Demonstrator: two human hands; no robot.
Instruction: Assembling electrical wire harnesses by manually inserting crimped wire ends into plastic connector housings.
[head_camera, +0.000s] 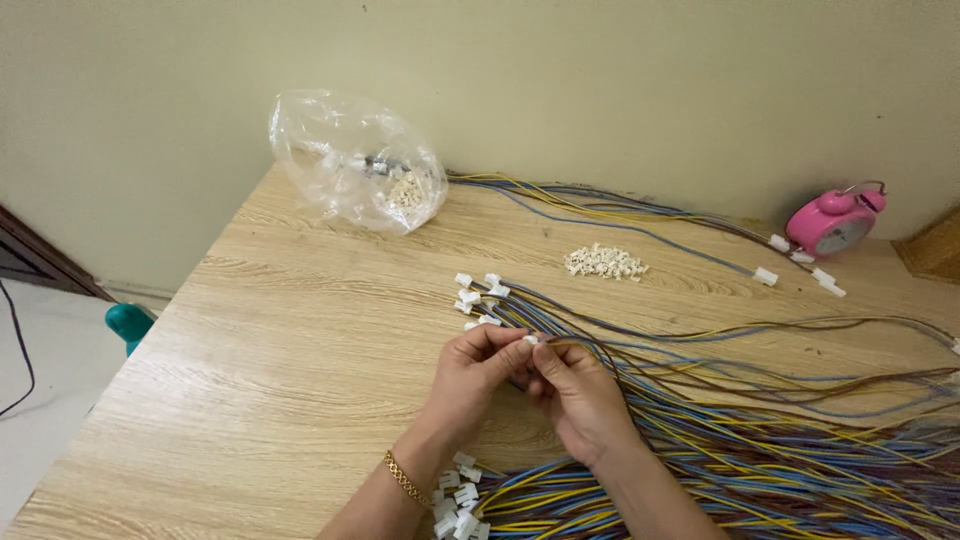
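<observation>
A small white plastic connector (531, 340) is pinched between the fingertips of both hands above the middle of the pale wooden table (300, 330). The left hand (478, 375) and right hand (575, 392) close on it equally. Its thin blue, yellow and brown wires (760, 400) trail rightward. A clear plastic bag (350, 160) lies beyond.
</observation>
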